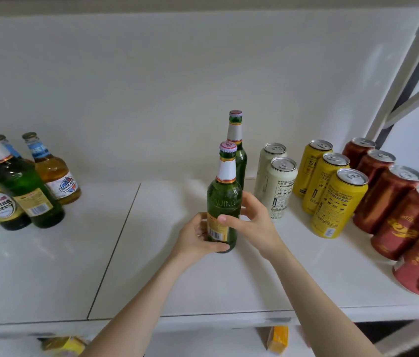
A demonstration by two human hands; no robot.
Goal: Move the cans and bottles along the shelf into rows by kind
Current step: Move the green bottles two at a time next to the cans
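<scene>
- Nearest you, the white shelf (151, 266) runs left to right, and both forearms reach in over its front edge.
- Your left grip (198, 235) wraps the foot of the near green bottle (225, 202), with the thumb low across the front and the fingers curled behind.
- Your right grip (252, 222) sits slightly higher on the bottle's right side. The thumb presses the yellow label and the fingers curve loosely round the back.
- The bottle stands upright at mid-shelf. Its long axis is vertical, the cap is up and the barcode faces you. You cannot tell whether its base rests on the shelf or hangs just above it.
- It is capped glass and looks full, so expect it to be heavy, rigid, smooth and breakable. The tall neck will likely make it tippy.
- Hold the wide body low, not the neck.
- Just behind stands a second green bottle (239, 155) of the same kind, also upright.
- To the right, cream cans (280, 186), yellow cans (332, 197) and red cans (393, 202) stand in rows.
- Far left, mixed bottles (10, 189) cluster together.
</scene>
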